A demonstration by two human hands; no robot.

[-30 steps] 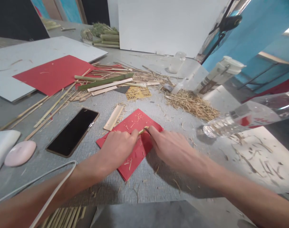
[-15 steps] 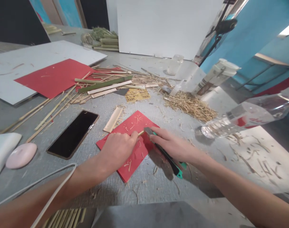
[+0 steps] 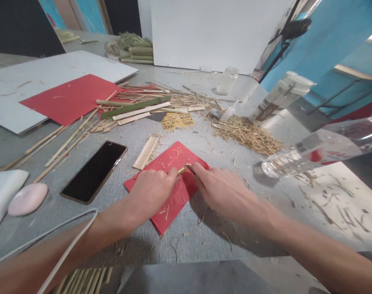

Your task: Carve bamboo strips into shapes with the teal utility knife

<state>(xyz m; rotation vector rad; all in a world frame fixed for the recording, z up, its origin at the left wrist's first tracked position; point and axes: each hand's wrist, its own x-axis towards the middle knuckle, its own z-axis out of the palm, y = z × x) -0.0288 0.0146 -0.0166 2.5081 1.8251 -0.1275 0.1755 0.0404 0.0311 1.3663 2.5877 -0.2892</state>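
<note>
Head view: a thin bamboo strip [image 3: 181, 170] is held over the red sheet [image 3: 186, 192], which is taken here as the dial's centre, with twelve at the far side of the table [image 3: 157, 249]. The strip is pinched by the left hand [image 3: 149, 188], at nine o'clock from it; the fingers are closed together and clamped on its near end. At three o'clock from the strip, a dark blade [image 3: 190, 168] is gripped by the right hand [image 3: 222, 188], its thumb and fingers pressed together. The strip's far end is met by the blade; whether it is also touched by the right fingertips cannot be told. The rest of the tool is hidden by the hand.

The red sheet is scattered with pale shavings. Just beyond its edge, at eleven, a split bamboo slat [image 3: 146, 153] is laid. A yellow card [image 3: 177, 121] printed "2000" is seen at twelve, partly covered by heaped bamboo pieces [image 3: 137, 107]. Straw-like shavings [image 3: 249, 134] are piled at two, and a clear bottle [image 3: 323, 149] is seen near three. A phone [image 3: 94, 172] is placed between nine and ten, and the left forearm is crossed by a white cable [image 3: 72, 245] at eight.
</note>
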